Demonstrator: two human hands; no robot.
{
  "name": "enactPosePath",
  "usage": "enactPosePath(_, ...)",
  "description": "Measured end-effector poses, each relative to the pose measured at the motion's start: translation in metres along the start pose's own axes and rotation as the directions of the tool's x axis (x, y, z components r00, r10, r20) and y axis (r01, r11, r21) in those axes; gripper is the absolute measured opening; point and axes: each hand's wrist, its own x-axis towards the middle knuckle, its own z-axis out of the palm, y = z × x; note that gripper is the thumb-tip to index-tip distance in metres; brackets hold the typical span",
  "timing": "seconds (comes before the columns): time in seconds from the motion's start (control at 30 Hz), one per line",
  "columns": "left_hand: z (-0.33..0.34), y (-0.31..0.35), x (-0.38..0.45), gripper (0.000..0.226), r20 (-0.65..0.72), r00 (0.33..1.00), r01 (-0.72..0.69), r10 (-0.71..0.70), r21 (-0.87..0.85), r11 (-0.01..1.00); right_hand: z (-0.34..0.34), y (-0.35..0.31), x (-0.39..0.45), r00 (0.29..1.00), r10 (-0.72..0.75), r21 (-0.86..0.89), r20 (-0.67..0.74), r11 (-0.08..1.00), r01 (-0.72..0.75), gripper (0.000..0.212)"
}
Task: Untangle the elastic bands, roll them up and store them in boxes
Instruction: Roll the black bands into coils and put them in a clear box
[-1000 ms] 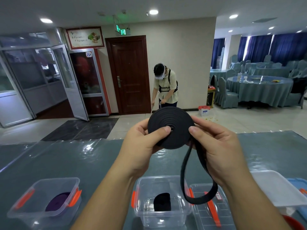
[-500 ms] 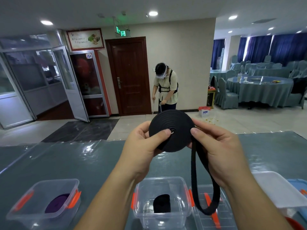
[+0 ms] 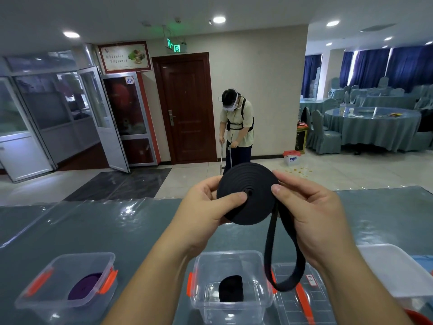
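We've got the black elastic roll (image 3: 246,195) held up over the table (image 3: 93,231), right above the middle clear box (image 3: 230,287). Our left hand (image 3: 203,214) is curled round its left side, thumb flat by the centre hole; our right hand (image 3: 307,212) pinches the right edge, fingers bent — the loose tail (image 3: 284,266) loops down from the roll beside that box, which holds another black roll (image 3: 230,288).
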Motion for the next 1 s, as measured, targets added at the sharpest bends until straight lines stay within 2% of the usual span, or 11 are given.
enactPosePath(0.2, 0.003, -0.001, -0.001, 0.034, -0.087, 0.993, -0.085, 0.076, -0.099, 0.991, 0.001, -0.003, 0.000, 0.996, -0.004, -0.052, 0.085, 0.999, 0.008, 0.039)
enactPosePath(0.4, -0.005, 0.004, 0.000, 0.038, 0.000, 1.000, -0.010, 0.010, 0.023, 1.000, -0.004, -0.003, -0.005, 0.999, -0.006, -0.057, 0.047, 0.998, 0.009, 0.033)
enactPosePath(0.57, -0.003, 0.002, -0.001, 0.038, -0.031, 0.998, -0.063, 0.061, -0.083, 0.995, -0.002, -0.004, -0.008, 0.995, 0.058, 0.087, 0.080, 0.994, -0.065, 0.031)
enactPosePath(0.8, -0.002, 0.001, -0.001, 0.037, 0.015, 1.000, -0.006, 0.006, -0.011, 1.000, -0.007, 0.002, -0.007, 0.998, 0.064, 0.049, -0.002, 0.997, -0.064, 0.026)
enactPosePath(0.93, 0.006, -0.004, -0.002, 0.032, -0.055, 0.998, -0.048, 0.044, -0.075, 0.996, 0.000, -0.001, -0.011, 0.999, 0.039, 0.102, 0.018, 0.994, -0.041, 0.030)
enactPosePath(1.0, 0.008, -0.009, -0.003, 0.035, -0.082, 0.996, -0.049, 0.041, -0.097, 0.994, -0.001, -0.001, -0.012, 0.999, 0.021, 0.066, 0.024, 0.998, -0.023, 0.031)
